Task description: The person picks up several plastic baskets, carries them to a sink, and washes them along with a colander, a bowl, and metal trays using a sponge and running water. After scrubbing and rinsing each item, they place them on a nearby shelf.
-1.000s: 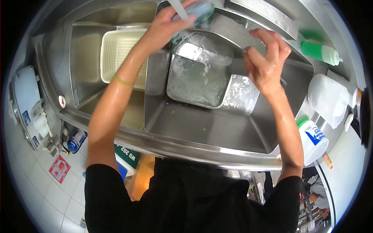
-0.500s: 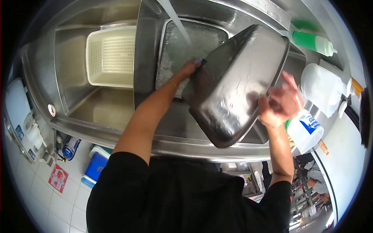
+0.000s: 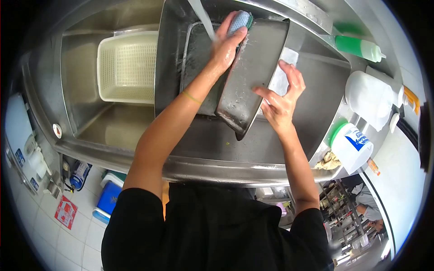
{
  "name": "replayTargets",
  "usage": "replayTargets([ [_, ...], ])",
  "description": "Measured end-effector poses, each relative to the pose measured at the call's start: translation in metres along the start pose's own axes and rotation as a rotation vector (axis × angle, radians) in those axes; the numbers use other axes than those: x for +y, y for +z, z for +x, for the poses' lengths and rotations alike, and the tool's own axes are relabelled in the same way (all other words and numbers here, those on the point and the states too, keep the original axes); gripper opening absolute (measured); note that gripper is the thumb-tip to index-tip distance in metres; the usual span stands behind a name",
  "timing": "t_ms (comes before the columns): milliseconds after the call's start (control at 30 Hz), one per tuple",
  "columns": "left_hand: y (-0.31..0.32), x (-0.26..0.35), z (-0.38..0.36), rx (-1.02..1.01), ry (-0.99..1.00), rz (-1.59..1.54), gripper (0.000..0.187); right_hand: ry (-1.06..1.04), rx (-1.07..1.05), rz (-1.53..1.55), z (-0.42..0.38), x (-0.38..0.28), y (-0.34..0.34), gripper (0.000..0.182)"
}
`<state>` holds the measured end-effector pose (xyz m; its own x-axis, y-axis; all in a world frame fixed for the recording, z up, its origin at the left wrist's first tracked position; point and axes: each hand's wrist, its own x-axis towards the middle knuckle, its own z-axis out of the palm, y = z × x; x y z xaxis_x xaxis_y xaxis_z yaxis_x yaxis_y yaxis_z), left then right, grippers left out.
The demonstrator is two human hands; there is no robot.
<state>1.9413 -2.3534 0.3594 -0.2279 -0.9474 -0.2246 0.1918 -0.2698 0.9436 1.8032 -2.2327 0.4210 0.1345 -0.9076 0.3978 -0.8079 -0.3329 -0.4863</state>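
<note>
My left hand point(image 3: 224, 46) grips a blue-green sponge point(image 3: 239, 20) and presses it on the upper edge of a steel pan point(image 3: 251, 74). The pan stands tilted on its side in the right sink basin point(image 3: 312, 113), its underside toward me. My right hand point(image 3: 279, 103) holds the pan's right rim, fingers spread. A second steel tray point(image 3: 195, 54) lies flat in the basin behind, under a stream of tap water point(image 3: 203, 18).
A cream plastic basket point(image 3: 124, 65) sits in the left basin. On the right counter stand a green squeeze bottle point(image 3: 359, 47), a white jug point(image 3: 373, 106) and a white tub with a green lid point(image 3: 350, 147). Another person stands at the lower right.
The pan has swung from raised and bottom-up over the basin to standing on edge lower in it. My left hand rose to its top edge with the sponge; my right hand shifted onto its rim.
</note>
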Motion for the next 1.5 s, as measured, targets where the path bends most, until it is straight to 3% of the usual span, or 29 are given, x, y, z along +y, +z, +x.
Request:
replayTargets([
  [100, -0.004, 0.011, -0.039, -0.071, 0.165, 0.115, 0.050, 0.088, 0.126, -0.150, 0.003, 0.008, 0.015, 0.028],
  [133, -0.005, 0.011, -0.065, -0.074, 0.045, 0.036, 0.054, 0.088, 0.128, -0.149, 0.004, 0.008, 0.014, 0.028],
  [167, -0.019, -0.004, -0.084, -0.121, 0.112, 0.196, 0.056, 0.133, 0.150, -0.132, 0.005, 0.008, 0.014, 0.020],
  [200, -0.018, 0.010, -0.112, -0.121, -0.097, 0.011, 0.055, 0.180, 0.175, -0.113, 0.005, 0.008, 0.016, 0.013],
  [267, -0.023, 0.009, -0.140, -0.091, -0.035, 0.252, 0.057, 0.187, 0.198, -0.119, -0.003, 0.008, 0.022, 0.005],
  [333, -0.022, -0.009, -0.138, 0.008, -0.140, -0.116, 0.059, 0.113, 0.039, -0.057, -0.017, -0.001, 0.029, 0.006],
  [400, -0.026, -0.009, -0.087, 0.102, -0.197, -0.131, 0.062, 0.080, -0.069, -0.011, -0.029, -0.015, 0.038, 0.004],
  [467, -0.025, 0.009, -0.022, -0.016, 0.077, 0.016, 0.057, 0.045, -0.098, -0.020, -0.036, -0.026, 0.047, 0.004],
  [533, -0.034, 0.012, 0.025, -0.256, -0.027, 0.325, 0.038, 0.067, -0.111, -0.031, -0.040, -0.036, 0.050, 0.005],
  [567, -0.037, -0.006, 0.052, -0.259, -0.030, 0.317, 0.038, 0.073, -0.111, -0.031, -0.041, -0.039, 0.049, 0.005],
  [633, -0.043, -0.036, 0.098, -0.904, -0.227, 0.857, 0.045, 0.058, -0.119, -0.044, -0.050, -0.040, 0.051, 0.006],
  [667, -0.040, -0.033, 0.096, -0.906, -0.219, 0.861, 0.045, 0.048, -0.132, -0.047, -0.055, -0.044, 0.052, 0.006],
  [733, -0.030, -0.028, 0.088, -0.850, -0.452, 0.872, 0.041, 0.079, -0.114, 0.020, -0.059, -0.055, 0.054, 0.017],
  [867, -0.041, -0.146, 0.100, -0.832, -0.585, 0.710, 0.042, 0.073, -0.139, -0.111, -0.064, -0.053, 0.055, 0.010],
  [967, -0.050, -0.212, 0.060, -0.755, -0.755, 0.481, 0.043, 0.097, -0.113, -0.064, -0.067, -0.052, 0.043, 0.011],
  [1100, -0.062, -0.245, -0.021, -0.581, -0.945, 0.173, 0.045, 0.124, -0.026, -0.089, -0.078, -0.034, 0.028, 0.006],
  [1200, -0.059, -0.234, -0.085, -0.470, -1.070, -0.118, 0.047, 0.181, -0.034, -0.082, -0.067, -0.031, 0.016, 0.014],
  [1367, -0.065, -0.139, -0.160, -0.295, -1.232, -0.300, 0.051, 0.276, -0.074, -0.073, -0.058, -0.019, -0.010, 0.015],
  [1433, -0.070, -0.090, -0.165, -0.270, -1.161, -0.151, 0.053, 0.239, -0.059, -0.038, -0.061, -0.016, -0.013, 0.020],
  [1467, -0.073, -0.068, -0.163, -0.287, -1.057, 0.003, 0.054, 0.245, -0.022, -0.037, -0.066, -0.016, -0.016, 0.020],
  [1500, -0.075, -0.050, -0.154, -0.323, -0.818, 0.244, 0.053, 0.210, -0.065, -0.028, -0.071, -0.015, -0.017, 0.022],
])
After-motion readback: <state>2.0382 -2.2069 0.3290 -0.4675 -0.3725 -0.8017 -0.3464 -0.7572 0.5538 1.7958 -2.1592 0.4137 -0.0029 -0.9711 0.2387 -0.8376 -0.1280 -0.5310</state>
